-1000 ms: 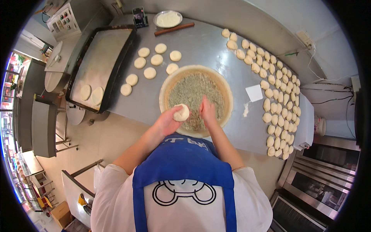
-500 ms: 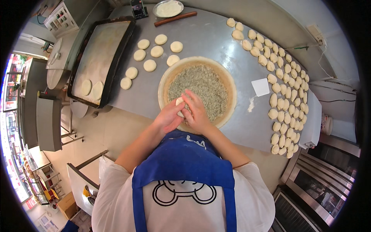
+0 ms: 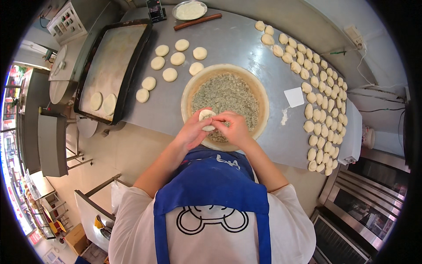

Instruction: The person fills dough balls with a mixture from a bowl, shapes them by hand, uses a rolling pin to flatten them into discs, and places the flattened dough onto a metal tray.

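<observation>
Over the near side of a wide bowl (image 3: 265, 108) of greyish-green chopped filling (image 3: 228, 92), my left hand (image 3: 191, 132) cradles a round dough wrapper (image 3: 205, 114). Some filling shows inside its raised white edge. The fingertips of my right hand (image 3: 234, 128) pinch the right side of that wrapper's rim. Flattened round dough cakes (image 3: 170, 75) lie on the metal table left of the bowl. To the right, many plain dough pieces (image 3: 324, 103) sit in rows.
A black-rimmed baking tray (image 3: 116, 53) at the left holds two dough cakes. Along the far edge are a rolling pin (image 3: 198, 22), a plate of white flour (image 3: 190, 10) and a phone on a stand (image 3: 155, 9). A white scraper (image 3: 294, 97) lies right of the bowl.
The dough in my left hand has come into view with its opening facing up. My right hand has moved from covering it to pinching its right edge.
</observation>
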`<state>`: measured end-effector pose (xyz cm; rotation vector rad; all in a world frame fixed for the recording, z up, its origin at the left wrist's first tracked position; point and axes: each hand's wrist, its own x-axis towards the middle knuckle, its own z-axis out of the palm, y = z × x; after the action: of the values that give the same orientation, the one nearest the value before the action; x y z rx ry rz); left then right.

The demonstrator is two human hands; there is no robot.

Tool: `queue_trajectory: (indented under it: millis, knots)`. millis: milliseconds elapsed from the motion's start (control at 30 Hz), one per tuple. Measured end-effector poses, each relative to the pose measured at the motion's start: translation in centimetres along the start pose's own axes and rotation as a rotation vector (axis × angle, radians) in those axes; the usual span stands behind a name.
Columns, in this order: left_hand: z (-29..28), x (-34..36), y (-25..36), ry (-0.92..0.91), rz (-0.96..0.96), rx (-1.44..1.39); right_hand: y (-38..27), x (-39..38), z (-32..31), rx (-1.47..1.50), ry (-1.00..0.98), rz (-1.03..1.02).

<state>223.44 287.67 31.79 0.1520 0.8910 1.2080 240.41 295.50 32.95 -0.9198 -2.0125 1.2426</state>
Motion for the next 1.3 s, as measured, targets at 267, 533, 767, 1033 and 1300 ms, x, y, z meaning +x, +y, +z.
queue_trajectory:
  millis: [267,533,767,1033,1300]
  knots:
    - [-1.0,0.9,0.1,0.002,-0.081,-0.211,1.6,-0.3,-0.3,-0.206,0.271,-0.056]
    - [1.0,1.9,-1.2,-0.113,-0.106,-0.302,4.5,0.5,3.1,0.208,0.104,0.023]
    - [2.7,0.7,-0.7,-0.061,-0.022,-0.003,1.2,1.5,4.0,-0.024,0.236,-0.195]
    - [3.4,2.0,-2.0,-0.048,0.153,-0.118,3.6,2.8,3.9,0.396,0.282,0.121]
    - [2.1,2.5,-3.1,0.028,0.319,-0.002,1.3,2.3,3.0,0.127,0.177,-0.145]
